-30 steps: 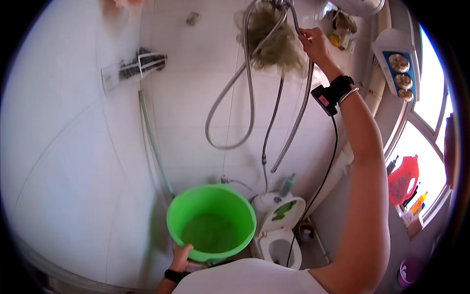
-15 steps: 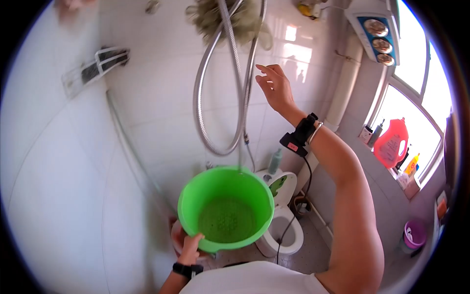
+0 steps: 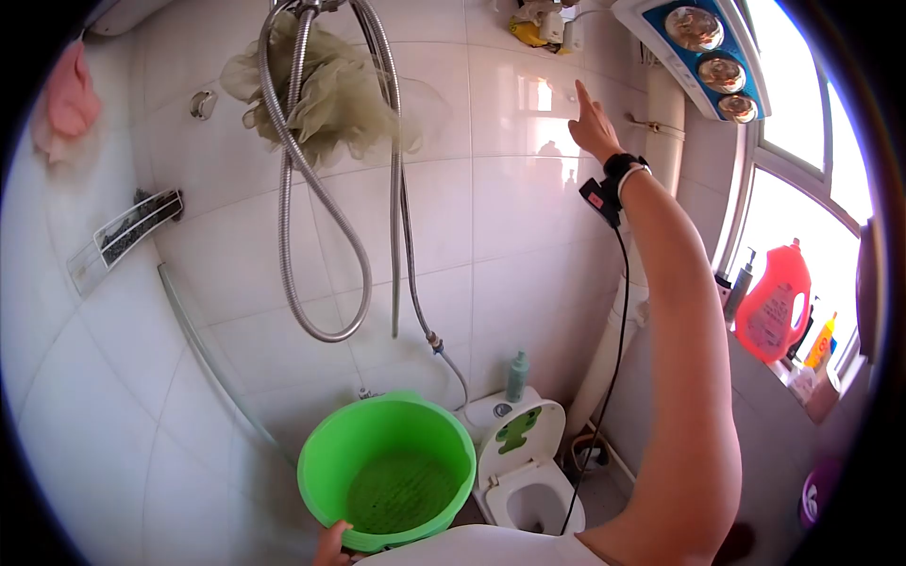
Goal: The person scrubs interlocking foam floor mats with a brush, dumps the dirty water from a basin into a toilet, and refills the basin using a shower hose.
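My left hand [image 3: 330, 545] grips the near left rim of a deep green plastic tub [image 3: 326, 443]. The tub's bottom is darker and patterned; I cannot tell whether it holds water. My right hand [image 3: 595, 127] is raised high, with nothing in it and a finger stretched up. It is nearest to the tiled wall, below and right of a yellow item with white plugs [image 3: 552, 33]. A black band with a small box and a cable is on that wrist. A looped metal shower hose [image 3: 326, 203] hangs left of it, with a pale green bath puff [image 3: 326, 104] behind.
A toilet [image 3: 528, 491] with raised lid stands right of the tub, with a green bottle [image 3: 517, 377] on its tank. A heat-lamp unit [image 3: 703, 57] hangs upper right. Bottles, including a red jug [image 3: 774, 307], line the windowsill. A wire rack [image 3: 142, 226] is at left.
The view has tilted up and turned. My right hand has stretched farther up and right, away from the hose, and a finger is straighter. My left hand still holds the tub.
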A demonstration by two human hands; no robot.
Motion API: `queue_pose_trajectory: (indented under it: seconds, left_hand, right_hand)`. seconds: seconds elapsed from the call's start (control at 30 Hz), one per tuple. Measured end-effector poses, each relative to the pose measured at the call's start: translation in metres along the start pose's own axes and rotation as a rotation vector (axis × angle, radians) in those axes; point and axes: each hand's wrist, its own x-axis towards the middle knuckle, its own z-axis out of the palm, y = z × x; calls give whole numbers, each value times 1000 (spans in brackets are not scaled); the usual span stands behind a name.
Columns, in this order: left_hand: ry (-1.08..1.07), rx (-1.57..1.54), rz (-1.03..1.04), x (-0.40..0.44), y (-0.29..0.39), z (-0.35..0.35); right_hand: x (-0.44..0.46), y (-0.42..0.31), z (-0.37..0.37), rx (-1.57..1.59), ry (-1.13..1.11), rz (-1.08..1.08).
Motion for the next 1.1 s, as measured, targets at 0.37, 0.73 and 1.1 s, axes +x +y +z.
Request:
queue_pose_trajectory:
  seconds: [0.37, 0.73, 1.1]
  left_hand:
    - [200, 349, -198, -23, -66, 10]
    - [219, 433, -252, -30, -65, 12]
    - [193, 669, -13, 16, 92, 19]
  right_hand:
    - [133, -10, 49, 178, 126, 160]
    - [165, -14, 64, 44, 177, 217]
    - [111, -46, 74, 66, 126, -110]
